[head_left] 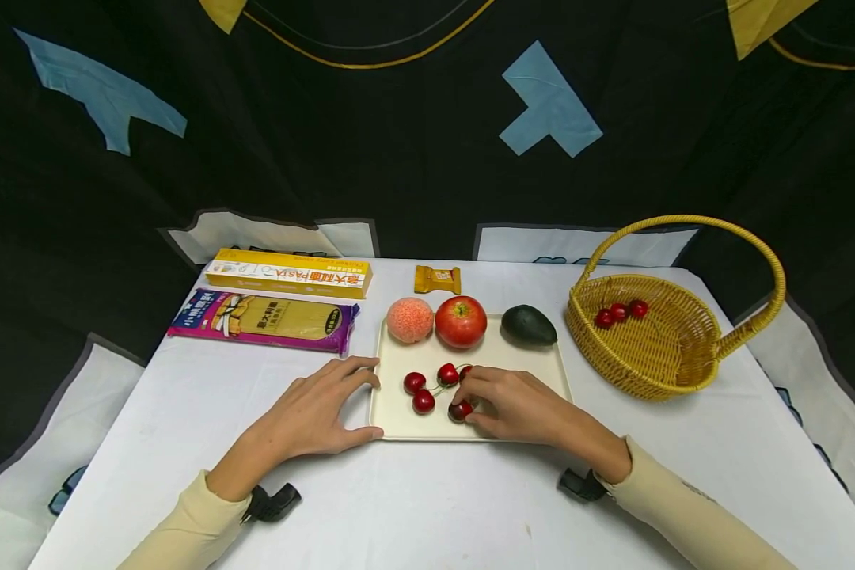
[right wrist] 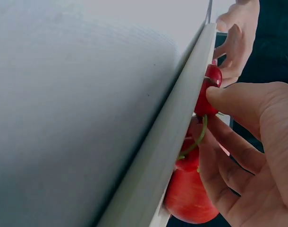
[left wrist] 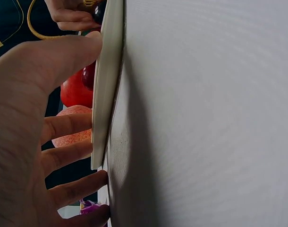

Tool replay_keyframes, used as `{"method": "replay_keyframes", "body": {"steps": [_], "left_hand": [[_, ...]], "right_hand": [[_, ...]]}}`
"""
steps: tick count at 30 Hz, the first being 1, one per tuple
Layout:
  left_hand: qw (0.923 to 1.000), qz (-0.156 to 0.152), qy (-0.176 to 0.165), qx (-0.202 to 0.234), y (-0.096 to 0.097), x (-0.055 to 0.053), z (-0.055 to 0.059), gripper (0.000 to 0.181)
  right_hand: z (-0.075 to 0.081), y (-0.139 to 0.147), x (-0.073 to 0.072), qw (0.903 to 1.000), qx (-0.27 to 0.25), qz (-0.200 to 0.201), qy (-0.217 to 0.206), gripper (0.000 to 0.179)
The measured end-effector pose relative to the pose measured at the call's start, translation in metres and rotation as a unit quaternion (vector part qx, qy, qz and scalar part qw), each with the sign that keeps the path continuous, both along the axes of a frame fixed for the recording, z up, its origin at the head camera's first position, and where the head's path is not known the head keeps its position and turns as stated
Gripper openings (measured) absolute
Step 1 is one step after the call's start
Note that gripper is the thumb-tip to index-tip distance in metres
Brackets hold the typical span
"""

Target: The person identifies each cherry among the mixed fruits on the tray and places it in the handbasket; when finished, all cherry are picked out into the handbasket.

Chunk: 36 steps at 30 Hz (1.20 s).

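Observation:
A cream tray [head_left: 392, 427] carries a peach [head_left: 409, 320], a red apple [head_left: 461, 321], a dark green avocado [head_left: 529, 325] and several dark red cherries [head_left: 423, 401]. At the tray's front right, my right hand [head_left: 516, 404] pinches a cherry [right wrist: 206, 100] between thumb and fingers; a green stem [right wrist: 200, 137] curves beside the fingertips in the right wrist view. My left hand [head_left: 321, 408] is spread at the tray's left edge, its thumb at the front left corner and its fingers extended along the side.
A yellow wicker basket [head_left: 616, 364] with a tall handle stands to the right, with 3 cherries [head_left: 620, 312] inside. Back left lie a yellow pasta box [head_left: 288, 273] and a purple noodle packet [head_left: 264, 319]. Behind the tray is a small yellow wrapped snack [head_left: 438, 279].

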<state>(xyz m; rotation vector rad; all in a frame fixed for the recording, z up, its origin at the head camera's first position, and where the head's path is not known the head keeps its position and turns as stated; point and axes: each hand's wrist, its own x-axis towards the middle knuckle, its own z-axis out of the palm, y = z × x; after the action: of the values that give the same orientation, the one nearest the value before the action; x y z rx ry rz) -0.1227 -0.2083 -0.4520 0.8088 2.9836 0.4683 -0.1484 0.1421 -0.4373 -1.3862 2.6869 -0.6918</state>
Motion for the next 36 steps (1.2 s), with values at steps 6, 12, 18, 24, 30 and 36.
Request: {"method": "replay_keyframes", "body": {"steps": [6, 12, 18, 24, 30, 36], "left_hand": [[1.0000, 0.000, 0.001, 0.001, 0.001, 0.000, 0.000, 0.061], [1.0000, -0.002, -0.002, 0.002, 0.001, 0.000, 0.000, 0.062], [1.0000, 0.000, -0.004, 0.000, 0.000, -0.001, -0.001, 0.062], [1.0000, 0.000, -0.002, 0.000, 0.000, 0.000, 0.000, 0.063], [1.0000, 0.002, 0.002, -0.002, 0.001, 0.000, 0.000, 0.063], [1.0000, -0.002, 0.003, 0.001, 0.001, 0.000, 0.001, 0.063]], "right_hand": [[-0.002, 0.003, 0.001, 1.0000, 0.003, -0.007, 0.001, 0.025], [-0.008, -0.001, 0.003, 1.0000, 0.000, 0.003, -0.005, 0.031], [-0.007, -0.004, 0.005, 0.9999, 0.009, 0.005, 0.002, 0.029], [-0.001, 0.000, 0.004, 0.9995, 0.028, -0.016, -0.004, 0.029], [0.007, 0.014, 0.001, 0.9982, 0.027, -0.053, -0.007, 0.031], [0.012, 0.029, -0.004, 0.9966, 0.024, -0.077, 0.012, 0.036]]}}
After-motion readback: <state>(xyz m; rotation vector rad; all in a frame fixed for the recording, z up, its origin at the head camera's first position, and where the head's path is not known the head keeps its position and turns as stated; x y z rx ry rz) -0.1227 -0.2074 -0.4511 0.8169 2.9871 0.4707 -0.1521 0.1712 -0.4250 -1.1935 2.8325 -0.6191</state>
